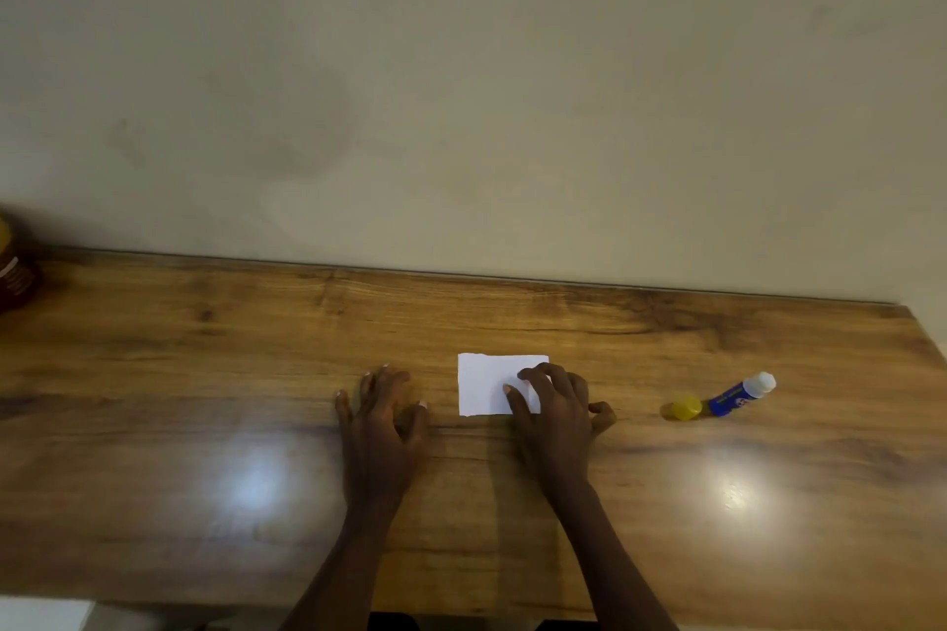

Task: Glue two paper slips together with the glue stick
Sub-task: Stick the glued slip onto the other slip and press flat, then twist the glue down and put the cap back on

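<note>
While my right hand (556, 418) lies spread on the paper (487, 382), fingertips pressing its right part and grasping nothing, my left hand (382, 418) rests flat and released on the bare table (205, 425) just left of it. I see one white sheet only; whether a second slip lies under it I cannot tell. Well to the right lies the glue stick (740, 395), uncapped, white tip pointing up-right, with its yellow cap (684, 408) just beside its base. A dark jar (15, 266) stands at the far left edge, contents unclear. Open wood runs from the paper back to the wall (461, 92).
</note>
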### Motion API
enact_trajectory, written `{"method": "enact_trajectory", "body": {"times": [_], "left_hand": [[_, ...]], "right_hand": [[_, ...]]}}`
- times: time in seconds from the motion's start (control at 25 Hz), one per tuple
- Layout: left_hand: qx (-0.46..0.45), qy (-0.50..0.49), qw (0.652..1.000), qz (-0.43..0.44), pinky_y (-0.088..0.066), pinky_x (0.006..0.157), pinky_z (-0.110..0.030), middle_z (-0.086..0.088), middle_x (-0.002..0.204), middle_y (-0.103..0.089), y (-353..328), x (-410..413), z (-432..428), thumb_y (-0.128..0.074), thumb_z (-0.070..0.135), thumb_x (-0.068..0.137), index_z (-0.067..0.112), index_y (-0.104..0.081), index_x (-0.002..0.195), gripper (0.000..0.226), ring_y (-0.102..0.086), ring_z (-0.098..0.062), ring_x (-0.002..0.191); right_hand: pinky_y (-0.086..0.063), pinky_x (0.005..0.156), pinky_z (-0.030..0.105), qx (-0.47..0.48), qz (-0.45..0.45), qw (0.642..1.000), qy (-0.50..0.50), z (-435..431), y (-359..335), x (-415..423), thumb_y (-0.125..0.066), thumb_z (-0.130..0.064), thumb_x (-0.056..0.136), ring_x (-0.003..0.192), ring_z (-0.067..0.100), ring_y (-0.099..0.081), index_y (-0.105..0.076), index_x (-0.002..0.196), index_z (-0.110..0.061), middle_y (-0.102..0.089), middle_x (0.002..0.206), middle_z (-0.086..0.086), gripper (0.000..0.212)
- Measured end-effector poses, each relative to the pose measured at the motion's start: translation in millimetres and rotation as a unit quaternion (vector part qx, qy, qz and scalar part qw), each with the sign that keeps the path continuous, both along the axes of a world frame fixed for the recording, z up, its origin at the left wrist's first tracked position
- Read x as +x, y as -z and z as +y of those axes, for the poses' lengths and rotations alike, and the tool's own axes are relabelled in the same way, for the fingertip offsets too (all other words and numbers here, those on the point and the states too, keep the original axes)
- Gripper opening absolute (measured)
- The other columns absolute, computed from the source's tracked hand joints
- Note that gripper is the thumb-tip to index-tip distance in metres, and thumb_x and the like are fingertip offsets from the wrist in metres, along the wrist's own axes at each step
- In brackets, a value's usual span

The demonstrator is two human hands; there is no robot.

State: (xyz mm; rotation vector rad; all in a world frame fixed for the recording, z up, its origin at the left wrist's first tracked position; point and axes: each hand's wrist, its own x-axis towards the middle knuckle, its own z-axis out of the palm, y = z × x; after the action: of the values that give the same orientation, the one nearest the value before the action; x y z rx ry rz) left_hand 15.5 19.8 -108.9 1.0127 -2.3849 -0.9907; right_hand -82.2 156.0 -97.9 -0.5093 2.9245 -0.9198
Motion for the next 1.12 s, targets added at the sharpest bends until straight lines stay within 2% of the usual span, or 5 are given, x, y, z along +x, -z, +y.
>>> {"method": "enact_trajectory", "body": {"times": [0.2,0.48,0.6,0.8,1.12], "left_hand": [[0.011,0.02,1.0,0.01,0.003,0.112,-0.06,-0.012,0.15,-0.026,-8,-5,8,-0.062,0.023,0.082,0.015,-0.041,0.13,0.053,-0.011,-0.03,0.141],[0.149,0.223,0.963,0.019,-0.028,0.108,-0.035,0.0,0.144,-0.04,-39,-105,165,-0.072,0.033,0.071,0.029,-0.034,0.133,0.073,-0.032,-0.022,0.133],[0.151,0.231,0.961,-0.014,-0.037,0.105,-0.038,-0.001,0.142,-0.043,-29,-135,208,-0.064,0.026,0.08,0.029,-0.032,0.134,0.063,-0.035,-0.025,0.132],[0.104,0.225,0.968,-0.023,-0.04,0.102,-0.033,-0.008,0.133,-0.051,-14,-154,221,-0.054,0.01,0.086,0.022,-0.039,0.132,0.05,-0.043,-0.023,0.124],[0.094,0.204,0.974,0.013,-0.044,0.095,-0.033,-0.013,0.122,-0.06,-46,-134,157,-0.056,0.009,0.085,0.014,-0.047,0.127,0.042,-0.054,-0.027,0.113]], "right_hand": [[-0.034,0.082,0.049,-0.163,0.126,0.973,0.107,54,-30,-8,-0.049,-0.023,0.083,0.101,0.024,-0.052,-0.064,0.094,-0.012,-0.065,0.101,0.012,0.021],[-0.041,0.072,0.034,-0.34,0.061,0.912,0.221,169,-36,-53,-0.072,-0.037,0.064,0.088,0.02,-0.048,-0.04,0.11,-0.02,-0.043,0.106,-0.001,0.058],[-0.047,0.066,0.018,-0.309,-0.069,0.94,0.124,186,-22,-77,-0.076,-0.018,0.068,0.091,0.013,-0.055,-0.043,0.118,-0.026,-0.052,0.11,-0.004,0.06],[-0.05,0.066,0.015,-0.244,-0.045,0.966,0.079,184,2,-93,-0.063,-0.011,0.081,0.075,0.002,-0.063,-0.052,0.09,-0.042,-0.061,0.082,-0.022,0.034],[-0.042,0.062,0.018,-0.246,-0.03,0.967,0.053,155,-29,-82,-0.065,-0.012,0.08,0.076,0.015,-0.058,-0.063,0.096,-0.008,-0.065,0.084,0.002,0.017]]}}
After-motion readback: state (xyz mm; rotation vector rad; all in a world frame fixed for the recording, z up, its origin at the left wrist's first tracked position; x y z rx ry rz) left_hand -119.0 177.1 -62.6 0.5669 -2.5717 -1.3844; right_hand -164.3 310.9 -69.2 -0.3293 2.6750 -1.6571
